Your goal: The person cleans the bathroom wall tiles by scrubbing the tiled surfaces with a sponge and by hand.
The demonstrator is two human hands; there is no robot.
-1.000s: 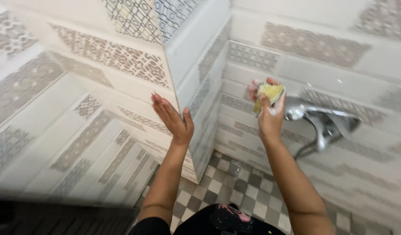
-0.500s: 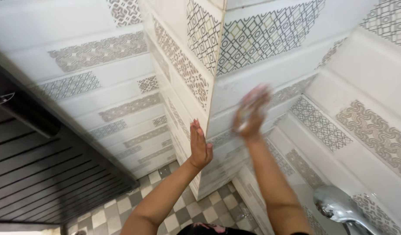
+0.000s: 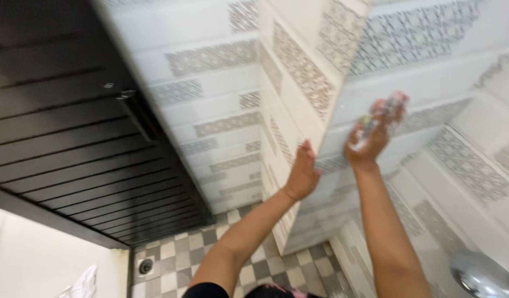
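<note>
My left hand (image 3: 302,174) lies flat, fingers together, against the white patterned tiles of a protruding wall corner (image 3: 298,83). My right hand (image 3: 371,135) is raised higher on the adjoining tiled wall (image 3: 431,72) and grips a soapy sponge (image 3: 388,113), which is blurred by motion; white foam clings to the fingers. Both forearms reach up from the bottom of the view.
A dark slatted door (image 3: 67,138) with a handle (image 3: 134,107) stands at the left. The floor is grey and white checker tile (image 3: 221,248) with a round drain (image 3: 146,266). A chrome tap (image 3: 483,275) sits at the bottom right.
The view has swung left and upward; the dark door has come into sight. My right hand has travelled up the wall with the sponge. My left hand stays pressed on the corner.
</note>
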